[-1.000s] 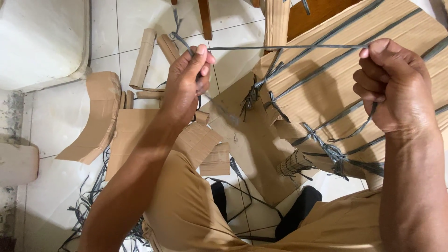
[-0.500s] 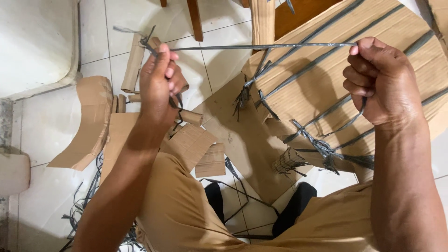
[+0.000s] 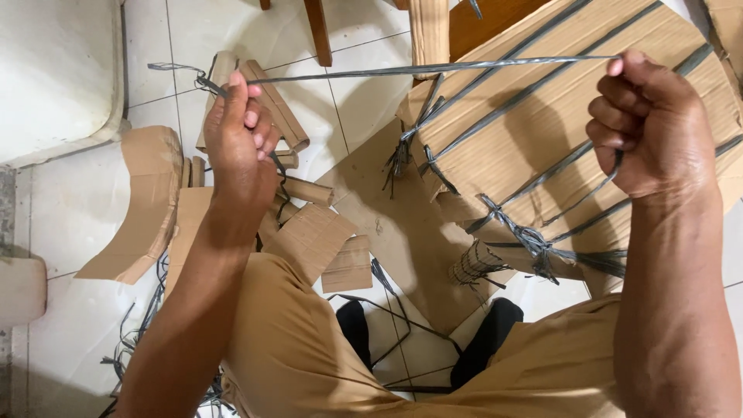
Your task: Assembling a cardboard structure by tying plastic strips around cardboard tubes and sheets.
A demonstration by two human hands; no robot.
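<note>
Strap (image 3: 433,68): grey, flat, narrow plastic band, pulled taut in a nearly level line between both hands, above the floor and the parcel; slightly twisted along its length, with a dull sheen.
Strap end, left: frayed, kinked tail sticking out past the fist toward the upper left.
Strap end, right: runs into the fist at the top knuckles; a darker loop comes out below the fingers and drops toward the parcel.
Left hand (image 3: 240,143): clenched on the strap near its frayed end, thumb up, fingers curled, raised over the cardboard scraps.
Right hand (image 3: 654,128): clenched tight on the strap, back of the hand toward the camera, over the parcel.
Parcel (image 3: 557,101): large, brown corrugated cardboard wrapping, tilted, crossed by several parallel grey bands; lies at the right, under the right hand.
Knot (image 3: 530,236): bundle of grey bands tied together on the lower edge of the parcel, loose ends fanning out to the right.
Scraps (image 3: 147,201): torn cardboard pieces and rolled cardboard tubes scattered at the left, below the left hand.
Floor (image 3: 77,310): white tiles; thin cut grey strands lying on it at the lower left and between the feet.
Trousers (image 3: 309,364): tan, at the bottom, knees apart.
</note>
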